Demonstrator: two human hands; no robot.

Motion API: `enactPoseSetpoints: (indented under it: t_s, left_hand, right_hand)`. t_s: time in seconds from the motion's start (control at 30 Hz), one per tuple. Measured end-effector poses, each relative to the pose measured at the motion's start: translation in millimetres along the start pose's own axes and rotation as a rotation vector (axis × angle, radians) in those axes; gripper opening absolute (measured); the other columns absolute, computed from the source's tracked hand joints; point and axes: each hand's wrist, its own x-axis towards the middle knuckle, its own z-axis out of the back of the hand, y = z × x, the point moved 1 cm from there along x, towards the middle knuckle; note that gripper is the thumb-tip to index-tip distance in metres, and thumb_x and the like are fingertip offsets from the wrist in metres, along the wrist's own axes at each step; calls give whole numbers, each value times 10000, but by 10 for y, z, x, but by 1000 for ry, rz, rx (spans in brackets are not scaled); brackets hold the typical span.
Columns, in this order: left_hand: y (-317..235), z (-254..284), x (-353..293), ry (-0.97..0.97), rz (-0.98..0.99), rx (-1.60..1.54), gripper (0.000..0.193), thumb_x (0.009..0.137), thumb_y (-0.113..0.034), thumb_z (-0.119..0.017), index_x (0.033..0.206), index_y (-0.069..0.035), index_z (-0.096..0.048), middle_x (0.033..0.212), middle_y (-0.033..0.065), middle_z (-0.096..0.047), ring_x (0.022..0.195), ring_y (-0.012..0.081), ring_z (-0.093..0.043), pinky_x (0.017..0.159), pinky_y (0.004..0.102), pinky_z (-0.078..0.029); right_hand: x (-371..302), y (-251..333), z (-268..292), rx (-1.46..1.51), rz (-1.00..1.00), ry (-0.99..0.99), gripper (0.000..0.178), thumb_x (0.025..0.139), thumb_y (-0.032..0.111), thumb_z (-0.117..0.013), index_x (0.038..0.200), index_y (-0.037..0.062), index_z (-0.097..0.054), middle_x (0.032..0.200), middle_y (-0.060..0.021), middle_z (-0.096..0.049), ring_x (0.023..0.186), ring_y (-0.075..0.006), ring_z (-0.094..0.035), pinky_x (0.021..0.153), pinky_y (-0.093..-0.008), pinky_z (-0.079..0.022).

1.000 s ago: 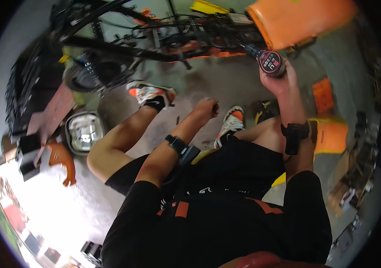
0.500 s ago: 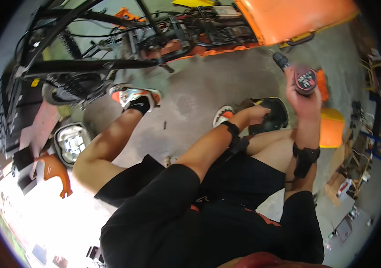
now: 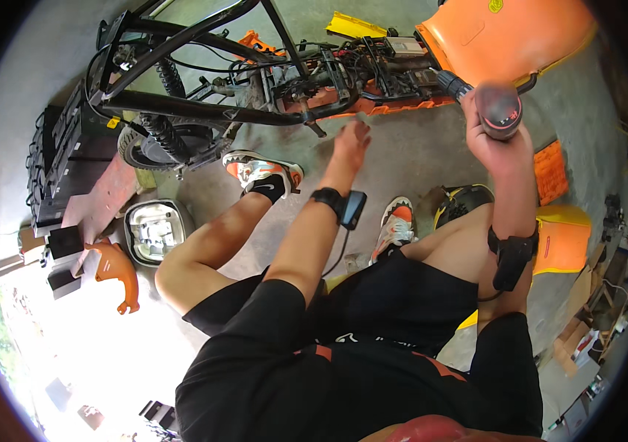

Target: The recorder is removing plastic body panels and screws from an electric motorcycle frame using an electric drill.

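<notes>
My right hand is wrapped round the grip of a cordless drill, whose black chuck points up and left toward the vehicle. The bit end comes close to the edge of the orange seat-like panel. My left hand is raised over the floor just short of the frame's lower edge, its fingers curled together. Whatever they may hold is too small or blurred to make out. Before me lies a stripped vehicle with a black tube frame, bare wiring and an orange lower panel.
A large orange panel covers the vehicle's right end. Left are a wheel, a metal-lined tray and an orange curved part. By my right leg sit a black-and-yellow container and an orange-yellow part. Boxes line the right.
My left hand has left the black-and-yellow container and swung up and left toward the frame. The drill in my right hand has come nearer the vehicle, and the view has shifted.
</notes>
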Motion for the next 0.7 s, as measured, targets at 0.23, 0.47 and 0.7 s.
enactPoseSetpoints:
  t_s: [0.23, 0.47, 0.7]
  left_hand:
    - [-199, -10, 354, -285, -16, 15, 181, 956, -247, -531, 1032, -84, -515, 895, 49, -593, 713, 223, -627, 641, 330, -485]
    - [-188, 97, 440, -277, -150, 141, 244, 969, -159, -501, 1186, -61, -449, 1184, 128, -566, 1001, 331, -653, 733, 411, -520]
    - [-198, 64, 417, -268, -182, 198, 259, 981, -81, -453, 1234, -47, -412, 1211, 134, -561, 967, 331, -667, 677, 398, -509]
  right_hand:
    - [-38, 304, -171, 100, 112, 17, 258, 899, 96, -511, 1093, -60, -441, 902, -108, -528, 871, -217, -577, 751, -344, -535]
    - [34, 616, -54, 182, 268, -73, 201, 931, 112, -446, 1026, -58, -499, 910, -113, -565, 839, -207, -586, 760, -349, -525]
    - [119, 644, -81, 176, 199, -50, 195, 933, 102, -423, 1018, -55, -503, 899, -117, -563, 839, -215, -585, 755, -340, -532]
